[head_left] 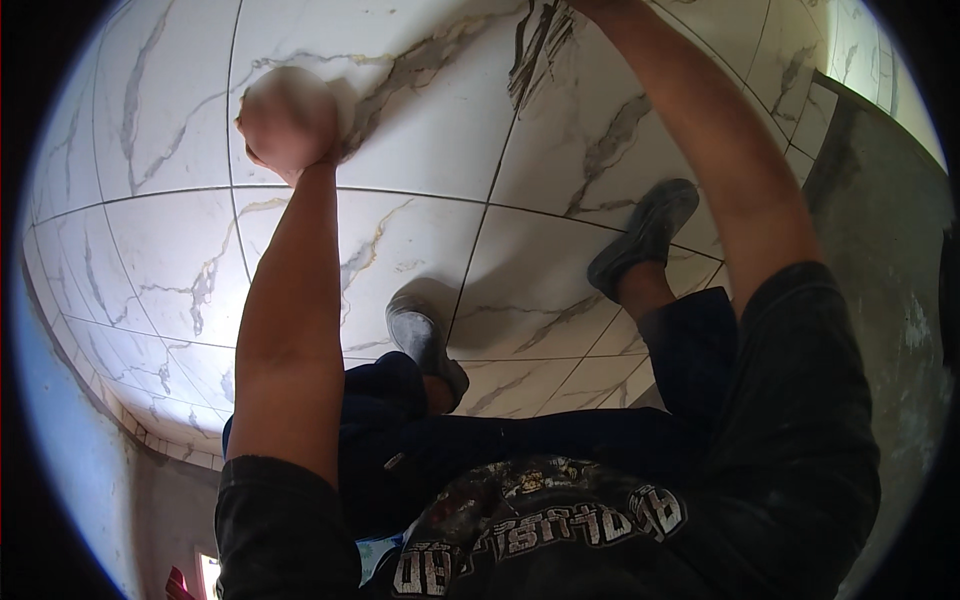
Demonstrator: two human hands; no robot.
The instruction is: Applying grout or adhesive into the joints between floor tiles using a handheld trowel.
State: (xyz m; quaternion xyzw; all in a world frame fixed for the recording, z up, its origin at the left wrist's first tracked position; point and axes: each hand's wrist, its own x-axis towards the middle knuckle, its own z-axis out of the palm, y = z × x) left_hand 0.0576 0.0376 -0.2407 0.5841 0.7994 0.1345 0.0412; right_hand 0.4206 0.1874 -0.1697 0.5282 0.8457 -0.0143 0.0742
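My left hand (287, 118) is on a white tile with grey marble veining (420, 135), at the upper left. It is heavily blurred, so I cannot make out its fingers or anything under them. My right hand (586, 6) reaches to the top edge of the view, mostly cut off, its fingers hidden. Just left of it, dark grey streaked smears (535, 60) lie on the tile.
My feet in grey rubber shoes (418, 325) stand apart on the tiled floor, below and between my arms. A pale blue wall (70, 390) curves along the left. A rough grey concrete surface (870, 240) borders the tiles on the right, beside a lit tiled strip (855, 50).
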